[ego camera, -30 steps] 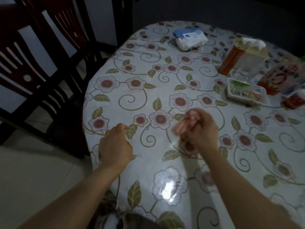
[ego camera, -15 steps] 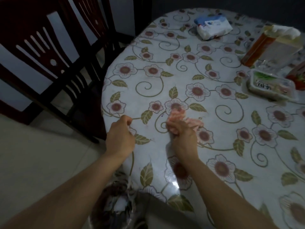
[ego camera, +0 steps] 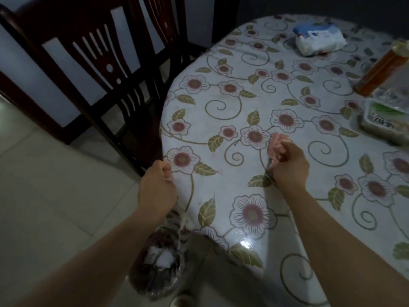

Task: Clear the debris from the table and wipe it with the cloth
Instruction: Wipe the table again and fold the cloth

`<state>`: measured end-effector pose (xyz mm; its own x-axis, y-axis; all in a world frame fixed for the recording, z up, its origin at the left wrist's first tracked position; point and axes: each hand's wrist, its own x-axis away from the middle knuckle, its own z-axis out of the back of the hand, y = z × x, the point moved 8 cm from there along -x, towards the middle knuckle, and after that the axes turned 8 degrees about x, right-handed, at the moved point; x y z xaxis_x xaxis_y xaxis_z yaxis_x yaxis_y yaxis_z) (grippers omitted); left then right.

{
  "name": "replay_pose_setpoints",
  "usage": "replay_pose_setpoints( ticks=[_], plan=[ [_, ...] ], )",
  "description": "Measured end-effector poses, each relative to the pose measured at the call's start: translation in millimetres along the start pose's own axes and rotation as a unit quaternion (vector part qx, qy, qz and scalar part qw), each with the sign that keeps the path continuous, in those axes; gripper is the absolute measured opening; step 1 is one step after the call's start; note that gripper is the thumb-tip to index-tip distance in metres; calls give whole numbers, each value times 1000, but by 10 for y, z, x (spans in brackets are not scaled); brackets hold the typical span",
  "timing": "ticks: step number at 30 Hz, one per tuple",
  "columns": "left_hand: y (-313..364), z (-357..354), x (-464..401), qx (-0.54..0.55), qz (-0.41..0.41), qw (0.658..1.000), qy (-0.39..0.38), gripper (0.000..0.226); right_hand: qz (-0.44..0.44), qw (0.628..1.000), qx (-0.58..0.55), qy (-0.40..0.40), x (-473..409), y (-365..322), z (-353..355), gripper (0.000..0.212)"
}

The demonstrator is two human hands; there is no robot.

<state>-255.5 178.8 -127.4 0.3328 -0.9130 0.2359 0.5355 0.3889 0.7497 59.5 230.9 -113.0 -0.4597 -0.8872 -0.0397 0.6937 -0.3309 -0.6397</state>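
Observation:
My right hand (ego camera: 288, 168) is closed around a crumpled pink cloth (ego camera: 276, 145) and presses it onto the floral tablecloth of the table (ego camera: 221, 111), just right of a pink flower. My left hand (ego camera: 156, 188) is a fist at the table's left edge, pinching the rim of a clear plastic bag (ego camera: 159, 269). The bag hangs below the edge and holds dark scraps and white crumpled paper. No loose debris shows on the cloth near my hands.
Dark wooden chairs (ego camera: 99, 74) stand close against the table's left side. At the far right lie a blue-white wipes pack (ego camera: 318, 39), an orange box (ego camera: 380, 69) and a plastic food container (ego camera: 385, 120). Pale floor tiles (ego camera: 55, 196) spread to the left.
My right hand swept the pink cloth left toward the edge, then back a little to the right. My left fist stayed at the table's edge. My view swung left and down, showing the bag.

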Motion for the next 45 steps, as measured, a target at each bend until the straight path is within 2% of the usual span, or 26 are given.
replay_pose_setpoints(
  ticks=[4,6,8,12,15,20,22,24,26,29,32,35,37,40,43,45],
  plan=[
    [-178,-104,22,67,32,996,-43,32,82,996,10,-24,416,-357,-333,49],
    [-241,-120,34,111,57,990,-58,33,137,990,-14,-32,666,-535,-461,45],
    [-354,-141,30,183,99,975,-78,34,178,983,-11,-41,907,-689,-578,32],
    [-482,-183,108,241,187,941,-149,22,152,986,-26,-65,1135,-849,-722,36],
    [-487,-209,145,271,214,919,-189,17,160,982,-41,-86,1350,-967,-757,36],
    [-759,37,55,242,205,938,-140,25,161,975,-77,-136,1933,-1132,-918,33],
    [-867,138,71,229,192,945,-137,27,163,969,-107,-149,2201,-1157,-1033,41],
    [-1000,212,90,228,189,945,-141,28,156,966,-120,-165,2446,-1089,-1242,38],
    [-1176,272,110,206,185,949,-152,30,127,965,-111,-199,2628,-941,-1536,30],
    [-1432,308,134,191,183,951,-162,29,86,959,-98,-250,2796,-794,-1898,32],
    [-1729,285,143,190,184,948,-175,25,47,961,-82,-259,2944,-594,-2273,30],
    [-2071,225,118,165,181,953,-179,23,-13,943,-30,-331,3130,-204,-2799,28],
    [-2255,175,116,150,184,954,-185,21,-20,947,8,-322,3162,-59,-2975,26],
    [-2428,113,110,136,180,957,-183,18,0,947,50,-316,3189,-34,-3103,46],
    [-2446,99,127,137,172,958,-184,22,3,952,46,-304,3187,2,-3078,29],
    [-2404,94,147,131,171,957,-192,23,-2,957,14,-290,3178,-14,-2944,29]
  ],
)
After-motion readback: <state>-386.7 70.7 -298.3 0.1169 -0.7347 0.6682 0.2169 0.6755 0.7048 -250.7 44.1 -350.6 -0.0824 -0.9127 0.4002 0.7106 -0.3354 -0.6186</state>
